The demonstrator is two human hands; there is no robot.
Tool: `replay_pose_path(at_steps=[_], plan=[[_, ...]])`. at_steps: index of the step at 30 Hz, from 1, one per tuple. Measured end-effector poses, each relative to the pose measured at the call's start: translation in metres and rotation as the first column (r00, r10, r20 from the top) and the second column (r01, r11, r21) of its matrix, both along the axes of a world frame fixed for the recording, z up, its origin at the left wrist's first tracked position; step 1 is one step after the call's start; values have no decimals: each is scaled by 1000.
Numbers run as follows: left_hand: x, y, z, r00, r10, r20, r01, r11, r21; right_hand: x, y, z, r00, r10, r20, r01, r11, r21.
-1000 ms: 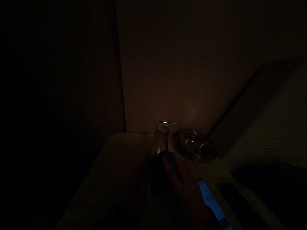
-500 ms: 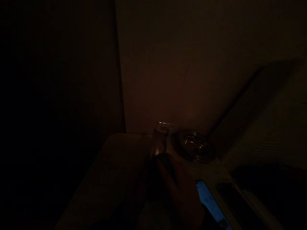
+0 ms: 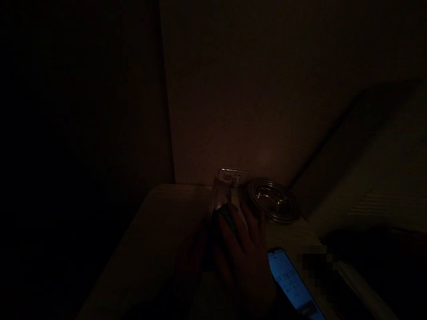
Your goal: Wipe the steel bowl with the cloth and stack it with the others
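Observation:
The view is very dark. My right hand (image 3: 245,253) lies over a dark green thing (image 3: 227,218) whose kind I cannot make out; the index and middle fingers press on it, while the outer fingers are lifted and spread. My left hand (image 3: 190,251) is a faint shape at the left side of that thing, its fingers lost in shadow. Just beyond the green thing stands a pale, shiny, see-through item (image 3: 220,193), perhaps plastic; whether the two are joined is unclear.
Round shiny metal dishes (image 3: 273,202) are stacked at the table's back right. A phone (image 3: 292,282) with a lit screen lies right of my right hand. A wall plate (image 3: 238,171) is behind the table (image 3: 160,209). Further right, a pixelated patch hides something.
My right hand's outer fingers have lifted and spread apart, and the hand has shifted slightly. More of the dark green thing shows. The picture is a little sharper.

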State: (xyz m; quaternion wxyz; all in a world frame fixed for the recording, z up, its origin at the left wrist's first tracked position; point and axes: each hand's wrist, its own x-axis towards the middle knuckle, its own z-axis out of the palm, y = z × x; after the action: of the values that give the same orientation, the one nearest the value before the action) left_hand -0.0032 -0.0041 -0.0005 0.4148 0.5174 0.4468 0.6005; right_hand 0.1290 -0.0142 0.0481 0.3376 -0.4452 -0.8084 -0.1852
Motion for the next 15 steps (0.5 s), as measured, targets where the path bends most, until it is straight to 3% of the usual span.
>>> replay_pose_path(at_steps=[7,15], plan=[[2,1,-1,1000,1,16,-1,1000,-19,7,-5,-20,995,104,0,-104,993,55],[3,-1,-2,1000,4,25,-3,1000,-31,12,8,2,995,99,-21,-97,994,51]])
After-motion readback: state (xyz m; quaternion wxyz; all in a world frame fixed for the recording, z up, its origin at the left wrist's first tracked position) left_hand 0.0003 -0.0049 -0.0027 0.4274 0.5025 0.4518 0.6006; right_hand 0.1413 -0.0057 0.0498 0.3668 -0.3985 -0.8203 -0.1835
